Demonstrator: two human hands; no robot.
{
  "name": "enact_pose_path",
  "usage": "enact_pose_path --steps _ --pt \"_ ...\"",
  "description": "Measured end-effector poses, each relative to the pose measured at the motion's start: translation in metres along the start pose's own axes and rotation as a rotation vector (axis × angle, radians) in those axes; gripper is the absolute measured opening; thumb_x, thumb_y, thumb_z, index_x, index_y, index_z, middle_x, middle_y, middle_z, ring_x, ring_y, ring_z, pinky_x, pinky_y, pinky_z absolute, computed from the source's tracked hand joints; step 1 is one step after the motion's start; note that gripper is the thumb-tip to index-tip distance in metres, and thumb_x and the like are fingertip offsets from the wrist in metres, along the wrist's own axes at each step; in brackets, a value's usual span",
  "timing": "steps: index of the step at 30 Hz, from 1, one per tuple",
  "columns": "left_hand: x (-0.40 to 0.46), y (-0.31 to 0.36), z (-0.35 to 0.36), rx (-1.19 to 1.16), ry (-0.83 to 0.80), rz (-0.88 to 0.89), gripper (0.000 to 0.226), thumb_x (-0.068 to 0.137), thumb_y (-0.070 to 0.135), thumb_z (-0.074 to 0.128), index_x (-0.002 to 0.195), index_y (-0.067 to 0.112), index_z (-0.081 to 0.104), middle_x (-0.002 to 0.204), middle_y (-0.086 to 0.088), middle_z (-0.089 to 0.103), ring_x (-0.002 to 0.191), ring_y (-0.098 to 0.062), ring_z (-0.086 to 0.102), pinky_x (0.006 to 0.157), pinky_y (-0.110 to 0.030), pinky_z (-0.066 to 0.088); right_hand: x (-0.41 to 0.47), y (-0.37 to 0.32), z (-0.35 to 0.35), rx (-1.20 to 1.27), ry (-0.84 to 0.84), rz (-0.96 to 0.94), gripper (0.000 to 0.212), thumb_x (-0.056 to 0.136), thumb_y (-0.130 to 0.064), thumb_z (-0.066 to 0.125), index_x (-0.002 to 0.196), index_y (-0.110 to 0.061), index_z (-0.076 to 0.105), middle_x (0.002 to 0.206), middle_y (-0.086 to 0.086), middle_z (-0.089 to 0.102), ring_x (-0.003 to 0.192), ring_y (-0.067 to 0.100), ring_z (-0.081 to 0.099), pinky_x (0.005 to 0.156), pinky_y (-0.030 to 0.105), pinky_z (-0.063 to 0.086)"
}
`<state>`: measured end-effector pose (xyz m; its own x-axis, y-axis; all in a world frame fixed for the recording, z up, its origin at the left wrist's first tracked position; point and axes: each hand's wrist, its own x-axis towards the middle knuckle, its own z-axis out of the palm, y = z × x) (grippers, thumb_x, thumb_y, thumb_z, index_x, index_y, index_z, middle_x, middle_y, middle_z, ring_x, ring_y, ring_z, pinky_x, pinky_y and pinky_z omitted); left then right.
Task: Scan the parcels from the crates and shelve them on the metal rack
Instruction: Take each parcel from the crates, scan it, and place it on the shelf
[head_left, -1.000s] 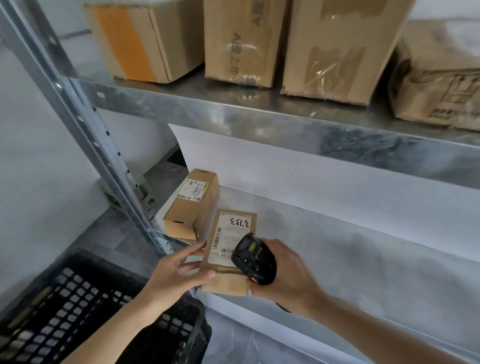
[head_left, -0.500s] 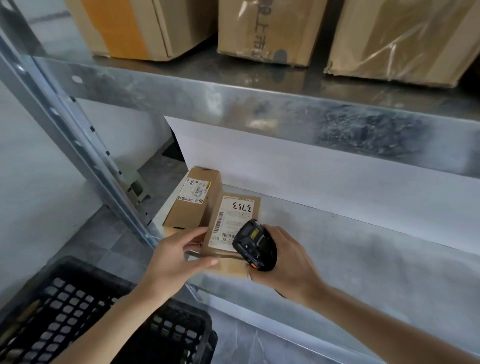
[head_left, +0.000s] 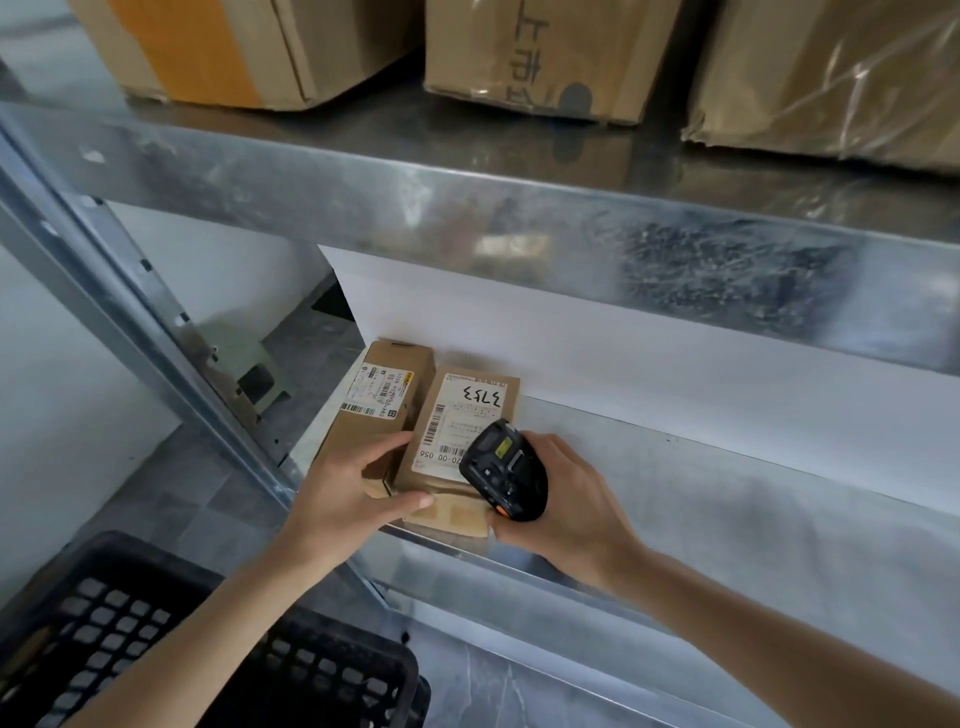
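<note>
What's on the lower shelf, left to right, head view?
Rack upright → narrow brown box → labelled parcel marked 3753, left hand on its near end → black scanner in right hand → bare shelf.

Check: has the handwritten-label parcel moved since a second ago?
Yes. The parcel has slid deeper onto the shelf, now alongside the narrow box.

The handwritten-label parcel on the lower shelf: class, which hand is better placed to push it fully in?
Probably the left hand: it already grips the parcel at its near-left corner. The right hand is occupied holding the scanner.
</note>
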<state>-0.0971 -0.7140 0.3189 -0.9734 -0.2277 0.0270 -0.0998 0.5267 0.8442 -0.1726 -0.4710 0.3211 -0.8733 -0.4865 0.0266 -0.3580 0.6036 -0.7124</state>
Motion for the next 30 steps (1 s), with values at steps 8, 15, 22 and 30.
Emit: enact_pose_path --steps 8,15,22,30 --pt "0.015 -0.005 -0.001 -0.002 0.011 0.004 0.068 0.068 0.019 0.093 0.122 0.047 0.062 0.109 0.049 0.061 0.118 0.018 0.053 0.1 -0.006 0.038 0.015 0.007 0.001 0.003 0.004 -0.007 0.07 0.069 -0.046 0.082 0.133 -0.038 0.054 0.115 -0.024 0.055 0.099 0.001 0.056 0.08 0.012 0.043" --pt "0.012 0.003 -0.002 0.04 -0.012 0.009 0.068 0.073 0.016 0.09 0.121 0.048 0.055 0.102 0.061 0.05 0.11 0.033 0.045 0.09 0.007 0.031 0.016 0.007 0.0 -0.001 0.003 -0.009 0.069 0.068 -0.043 0.082 0.131 -0.039 0.054 0.115 -0.024 0.056 0.1 0.004 0.058 0.085 0.022 0.049" --pt "-0.02 0.006 -0.008 0.097 0.02 0.082 0.07 0.076 0.024 0.087 0.132 0.045 0.051 0.122 0.053 0.051 0.122 0.025 0.045 0.102 -0.001 0.035 -0.013 0.006 -0.006 -0.049 0.008 -0.051 0.074 0.067 -0.045 0.078 0.135 -0.04 0.049 0.118 -0.023 0.053 0.099 0.008 0.061 0.082 0.033 0.056" --pt "-0.103 0.022 -0.049 0.186 0.196 -0.023 0.053 0.081 0.045 0.079 0.132 0.037 0.063 0.139 0.028 0.053 0.131 0.014 0.045 0.112 -0.021 0.037 -0.047 -0.044 -0.011 -0.084 -0.07 -0.254 0.082 0.068 -0.047 0.081 0.142 -0.034 0.049 0.128 -0.026 0.044 0.108 0.003 0.058 0.09 0.026 0.055"
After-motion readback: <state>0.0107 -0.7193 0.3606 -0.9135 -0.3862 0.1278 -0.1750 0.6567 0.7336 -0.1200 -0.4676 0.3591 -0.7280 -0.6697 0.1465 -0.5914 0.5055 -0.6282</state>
